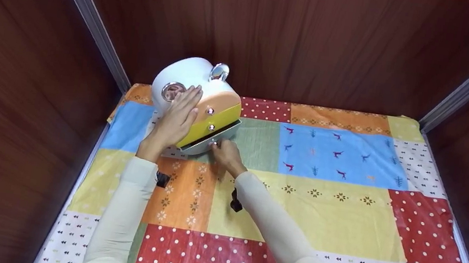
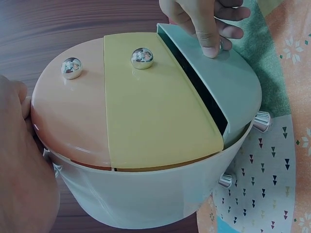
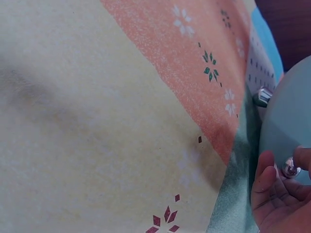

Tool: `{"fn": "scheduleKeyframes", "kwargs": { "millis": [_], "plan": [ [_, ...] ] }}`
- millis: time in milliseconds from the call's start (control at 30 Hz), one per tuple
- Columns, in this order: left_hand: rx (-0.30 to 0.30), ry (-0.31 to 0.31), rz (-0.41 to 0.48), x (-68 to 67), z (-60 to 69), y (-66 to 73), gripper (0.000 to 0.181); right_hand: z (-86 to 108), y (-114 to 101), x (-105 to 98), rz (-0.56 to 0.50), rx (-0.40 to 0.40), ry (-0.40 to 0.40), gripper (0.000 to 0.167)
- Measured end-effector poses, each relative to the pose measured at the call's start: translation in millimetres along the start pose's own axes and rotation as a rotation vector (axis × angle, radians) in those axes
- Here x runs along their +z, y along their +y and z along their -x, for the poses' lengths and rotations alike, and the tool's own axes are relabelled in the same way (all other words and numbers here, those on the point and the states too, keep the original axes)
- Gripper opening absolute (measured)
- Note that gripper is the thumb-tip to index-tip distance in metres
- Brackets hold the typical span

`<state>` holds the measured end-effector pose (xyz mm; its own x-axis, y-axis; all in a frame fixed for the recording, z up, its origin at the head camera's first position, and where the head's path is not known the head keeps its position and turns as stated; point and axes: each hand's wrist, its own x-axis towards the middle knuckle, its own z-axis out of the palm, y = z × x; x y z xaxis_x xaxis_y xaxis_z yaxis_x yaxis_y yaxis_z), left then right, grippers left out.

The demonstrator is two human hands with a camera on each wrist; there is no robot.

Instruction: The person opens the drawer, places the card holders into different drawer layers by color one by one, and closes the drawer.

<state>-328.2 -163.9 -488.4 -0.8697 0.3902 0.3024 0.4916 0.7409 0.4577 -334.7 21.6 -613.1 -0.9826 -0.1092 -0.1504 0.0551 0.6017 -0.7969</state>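
A small rounded white drawer cabinet [image 1: 191, 74] stands tilted toward the back left of the table. Its front carries an orange drawer [image 2: 68, 111], a yellow drawer [image 2: 155, 109] and a green drawer [image 2: 228, 80]. The green one sticks out a little, leaving a dark gap beside the yellow front. My left hand [image 1: 178, 116] rests on the cabinet with its fingers straight. At the green drawer, my right hand [image 1: 227, 154] pinches its shiny round knob [image 3: 290, 168] between thumb and finger. Fingers partly hide that knob in the left wrist view.
A patchwork cloth [image 1: 305, 215] covers the table. Brown wood-grain panels [image 1: 276, 32] rise at the back and both sides, close behind the cabinet. Chrome feet [image 2: 263, 121] and a curved chrome handle [image 1: 220, 72] stick out from the cabinet.
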Motion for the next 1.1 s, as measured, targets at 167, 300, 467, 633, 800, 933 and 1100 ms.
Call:
{"fn": "scheduleKeyframes", "kwargs": {
  "millis": [167,300,467,633,800,933,1100],
  "plan": [
    [0.006,0.008,-0.001,-0.5,0.0,0.1,0.055,-5.0,-1,2,0.045,0.009,0.001,0.023],
    [0.012,0.017,0.001,-0.9,0.5,0.1,0.054,-9.9,-2,3,0.091,0.024,-0.004,0.028],
    [-0.005,0.004,-0.006,-0.4,1.2,-0.4,0.055,-11.7,-3,5,0.086,0.043,-0.017,0.028],
    [-0.003,0.008,-0.004,0.4,1.2,-0.7,0.055,-11.8,-5,5,0.068,0.070,-0.032,0.024],
    [-0.009,0.011,0.003,1.4,0.9,-0.2,0.055,-12.1,-6,5,0.093,0.058,-0.022,0.026],
    [-0.014,0.009,0.006,2.1,1.1,0.2,0.055,-13.8,-5,6,0.109,0.043,-0.015,0.026],
    [-0.011,0.017,0.006,3.7,1.4,0.1,0.055,-14.9,-4,8,0.143,0.013,0.009,0.030]
  ]
}}
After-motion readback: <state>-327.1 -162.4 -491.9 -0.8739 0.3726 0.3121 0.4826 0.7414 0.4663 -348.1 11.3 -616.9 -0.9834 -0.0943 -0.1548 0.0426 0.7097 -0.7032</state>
